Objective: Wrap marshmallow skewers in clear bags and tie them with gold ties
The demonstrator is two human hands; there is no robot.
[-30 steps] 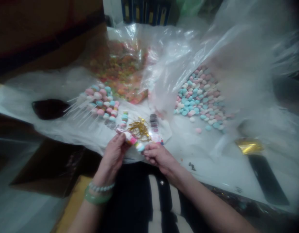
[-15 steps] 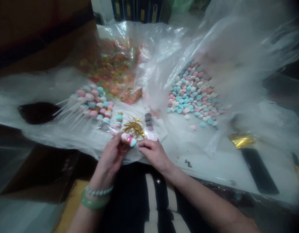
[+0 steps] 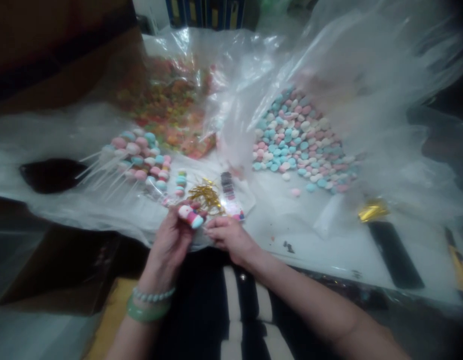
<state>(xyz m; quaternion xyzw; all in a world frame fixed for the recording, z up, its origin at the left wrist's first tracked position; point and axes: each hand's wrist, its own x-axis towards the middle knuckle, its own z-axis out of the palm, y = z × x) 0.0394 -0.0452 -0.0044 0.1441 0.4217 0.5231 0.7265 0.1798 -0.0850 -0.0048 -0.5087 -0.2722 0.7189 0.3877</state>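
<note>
Near the table's front edge my left hand (image 3: 174, 239) is closed round a wrapped candy stick (image 3: 190, 216) with white, pink and blue pieces. Just right of it my right hand (image 3: 229, 235) has its fingers pinched together by the candy's lower end; what they hold is too small to make out. A pile of gold twist ties (image 3: 205, 196) lies beyond both hands. To its left is a short row of blue and pink candies (image 3: 180, 183), and a stack of dark round pieces (image 3: 226, 185) lies to its right.
Candy sticks (image 3: 137, 155) lie in a bunch at left, gummy candies (image 3: 174, 117) behind them. Pink, blue and white candies (image 3: 291, 145) spill from clear plastic at right. A dark flat object (image 3: 395, 255) and gold foil (image 3: 373, 210) lie far right; a cardboard box (image 3: 58, 270) stands lower left.
The view has shifted slightly. The candy in my left hand has tilted and shows more of its front. My right hand remains beside its lower end.
</note>
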